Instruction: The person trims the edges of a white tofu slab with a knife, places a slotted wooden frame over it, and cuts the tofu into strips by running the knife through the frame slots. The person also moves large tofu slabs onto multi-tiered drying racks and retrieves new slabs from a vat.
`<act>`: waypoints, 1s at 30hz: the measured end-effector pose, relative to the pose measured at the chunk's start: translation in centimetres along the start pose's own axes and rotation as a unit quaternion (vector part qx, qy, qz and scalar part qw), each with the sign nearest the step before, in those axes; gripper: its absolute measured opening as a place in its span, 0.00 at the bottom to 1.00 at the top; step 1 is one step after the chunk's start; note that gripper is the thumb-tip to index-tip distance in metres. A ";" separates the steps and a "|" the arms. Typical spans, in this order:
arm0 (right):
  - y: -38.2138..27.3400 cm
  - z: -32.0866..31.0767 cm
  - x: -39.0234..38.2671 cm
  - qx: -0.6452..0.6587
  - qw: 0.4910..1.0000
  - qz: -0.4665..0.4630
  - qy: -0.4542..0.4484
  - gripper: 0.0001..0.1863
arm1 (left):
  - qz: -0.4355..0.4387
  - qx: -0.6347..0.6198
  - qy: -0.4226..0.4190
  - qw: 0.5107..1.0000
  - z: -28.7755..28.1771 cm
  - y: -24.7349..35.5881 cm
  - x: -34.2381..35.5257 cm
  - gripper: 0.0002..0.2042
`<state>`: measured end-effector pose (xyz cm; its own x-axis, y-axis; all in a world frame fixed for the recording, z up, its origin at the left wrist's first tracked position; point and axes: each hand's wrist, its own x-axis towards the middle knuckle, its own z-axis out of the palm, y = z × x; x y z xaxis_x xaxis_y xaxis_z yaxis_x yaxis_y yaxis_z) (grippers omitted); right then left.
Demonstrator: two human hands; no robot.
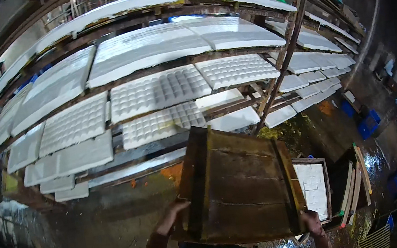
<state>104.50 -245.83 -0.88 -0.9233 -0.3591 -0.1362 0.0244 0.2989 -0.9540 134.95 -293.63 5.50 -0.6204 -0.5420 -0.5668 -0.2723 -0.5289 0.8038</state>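
My two hands hold a dark, wet wooden board (246,183) in front of my body. It is made of planks, with a batten running along each side, and it is tilted. My left hand (171,218) grips its left edge near the lower corner. At the lower right corner my right hand (313,223) is closed on the edge, its fingers partly hidden. Just beyond that corner, low down, lies a wooden tray (326,187) filled with white blocks (312,184), partly covered by the board.
Ahead stands a tiered wooden rack (284,62) with white slabs (148,50); some slabs (159,91) have a bumpy grid surface. Several wooden boards (350,194) lean together at the right. Blue crates (369,124) stand farther right. The floor (117,230) is wet.
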 end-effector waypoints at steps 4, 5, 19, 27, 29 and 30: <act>-2.1 1.7 8.3 -0.023 0.997 0.006 -0.074 0.19 | -0.007 0.069 -0.008 0.998 1.2 2.1 9.6 0.26; -1.3 3.5 10.5 -0.019 0.997 0.000 -0.072 0.19 | 0.061 0.091 0.002 0.994 0.7 1.4 13.5 0.26; -0.7 14.2 53.6 -0.019 0.983 -0.174 -0.046 0.20 | 0.089 -0.061 0.009 0.994 8.8 9.0 45.9 0.16; -2.2 24.2 79.4 -0.062 0.958 0.028 -0.278 0.11 | 0.093 -0.135 0.141 0.976 10.8 11.2 55.4 0.23; 0.1 22.3 86.3 -0.103 0.962 -0.001 -0.253 0.11 | 0.086 -0.141 0.119 0.979 14.4 12.4 58.9 0.23; -0.4 23.3 87.6 -0.128 0.960 0.000 -0.251 0.11 | 0.080 -0.141 0.128 0.978 15.0 12.5 59.0 0.23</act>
<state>32.50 -298.03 -18.68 -0.6210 -0.7202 -0.3092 -0.1288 0.4830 -0.8661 83.86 -322.40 -15.21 -0.4236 -0.7600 -0.4929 0.0503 -0.5630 0.8249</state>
